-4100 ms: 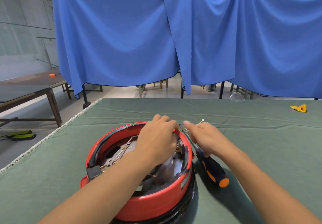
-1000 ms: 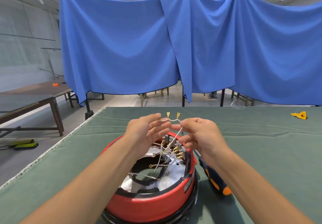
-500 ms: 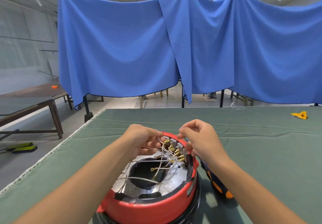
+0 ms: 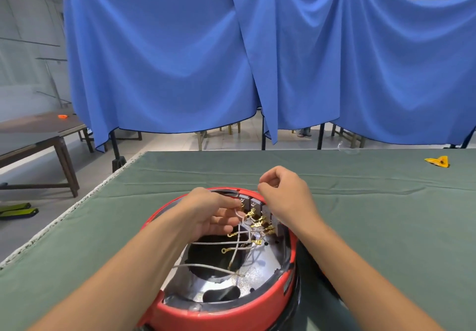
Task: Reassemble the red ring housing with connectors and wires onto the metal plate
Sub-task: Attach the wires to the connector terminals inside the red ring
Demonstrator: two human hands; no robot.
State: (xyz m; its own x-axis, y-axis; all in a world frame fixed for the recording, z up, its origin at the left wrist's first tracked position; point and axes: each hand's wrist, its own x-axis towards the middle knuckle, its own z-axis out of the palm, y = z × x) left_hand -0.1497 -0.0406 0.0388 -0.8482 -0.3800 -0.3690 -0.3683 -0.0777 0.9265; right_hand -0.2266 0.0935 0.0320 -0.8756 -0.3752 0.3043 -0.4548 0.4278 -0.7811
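Observation:
The red ring housing [image 4: 231,312] stands on the green table in front of me, with the shiny metal plate [image 4: 257,271] inside it. White wires [image 4: 219,243] with brass connectors [image 4: 257,225] cross over the plate's dark opening. Grey terminal blocks [image 4: 253,203] line the far inner rim. My left hand [image 4: 208,214] reaches in from the left and pinches a white wire end near the blocks. My right hand [image 4: 286,196] hovers over the far right rim, thumb and forefinger pinched together; what they hold is too small to tell.
The green cloth-covered table [image 4: 373,214] stretches to the right and back. A yellow piece [image 4: 438,161] lies at its far right. A blue curtain [image 4: 257,60] hangs behind. A brown table [image 4: 38,134] stands on the left.
Both hands came down from holding the wire ends up in the air to the terminal blocks at the rim. The screwdriver beside the housing is now hidden behind my right arm.

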